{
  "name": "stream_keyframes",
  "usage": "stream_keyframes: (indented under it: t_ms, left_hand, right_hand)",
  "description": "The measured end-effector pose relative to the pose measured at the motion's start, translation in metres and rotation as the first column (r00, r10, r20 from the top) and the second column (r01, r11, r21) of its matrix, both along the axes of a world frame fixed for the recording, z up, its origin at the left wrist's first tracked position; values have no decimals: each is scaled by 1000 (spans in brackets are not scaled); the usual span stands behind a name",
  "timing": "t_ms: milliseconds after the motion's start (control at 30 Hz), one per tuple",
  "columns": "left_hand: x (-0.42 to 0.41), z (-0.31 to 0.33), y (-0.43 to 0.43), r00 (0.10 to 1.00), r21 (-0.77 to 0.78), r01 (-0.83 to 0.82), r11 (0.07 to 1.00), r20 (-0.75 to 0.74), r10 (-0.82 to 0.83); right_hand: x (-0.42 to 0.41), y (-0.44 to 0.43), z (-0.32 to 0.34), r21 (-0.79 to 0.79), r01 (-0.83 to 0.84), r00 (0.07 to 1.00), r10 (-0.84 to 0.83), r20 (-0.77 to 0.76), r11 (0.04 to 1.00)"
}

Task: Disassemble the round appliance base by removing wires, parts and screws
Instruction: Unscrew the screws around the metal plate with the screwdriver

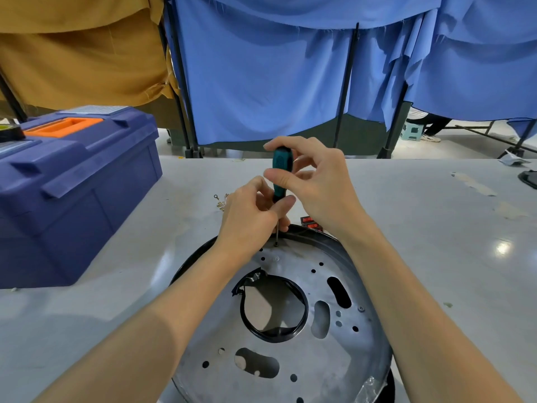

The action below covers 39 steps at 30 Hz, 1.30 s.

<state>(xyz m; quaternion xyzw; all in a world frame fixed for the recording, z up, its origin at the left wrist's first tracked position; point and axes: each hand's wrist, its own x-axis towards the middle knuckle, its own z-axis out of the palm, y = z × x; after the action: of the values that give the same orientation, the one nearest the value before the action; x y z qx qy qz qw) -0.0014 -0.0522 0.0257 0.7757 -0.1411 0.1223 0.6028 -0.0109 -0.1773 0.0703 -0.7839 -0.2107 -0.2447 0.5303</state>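
Now screwdriver (282,162) meets screw (275,244) (upright)

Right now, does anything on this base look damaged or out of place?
Yes: the black liner ring in the metal plate's centre hole is torn and crumpled at its upper left, with the flap curling inward. Some clear film also hangs loose by the plate's lower right rim. The screwdriver stands upright on its screw.

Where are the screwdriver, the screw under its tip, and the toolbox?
screwdriver (281,162): head view, on its teal handle.
screw (275,244): head view, on its head, just below the tip.
toolbox (72,242): head view, on its blue front wall.
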Motion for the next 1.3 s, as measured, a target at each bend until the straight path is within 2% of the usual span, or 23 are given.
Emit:
stream_keyframes:
  t_ms: [200,300,400,533,633,767,1000,1300]
  left_hand:
    - [-1,0,0,994,-57,110,992,2,-111]
    - [0,0,-1,997,-32,75,997,21,-74]
    - [-1,0,-2,999,-13,41,999,26,-41]
    - [-2,-1,0,997,-51,74,996,14,-73]
    - [-1,-1,-1,996,17,86,996,26,-86]
    - [0,-2,-2,999,63,25,998,42,-27]
    - [-4,-1,-2,999,60,29,998,41,-31]
    - [-3,0,-2,996,92,19,996,82,-27]
  right_hand:
    - [1,-2,1,-29,-25,999,25,-31,999]
    - [0,2,-1,-6,-69,997,68,-46,998]
    - [1,5,-2,-21,-40,999,40,-20,999]
    - [3,0,0,7,18,1000,-18,5,1000]
    - [5,-4,-1,4,9,1000,-9,-18,1000]
    - [3,1,-2,11,-45,998,45,-36,999]
    - [3,-2,-2,-9,32,999,-32,4,999]
    - [3,2,-2,34,-55,998,57,-42,998]
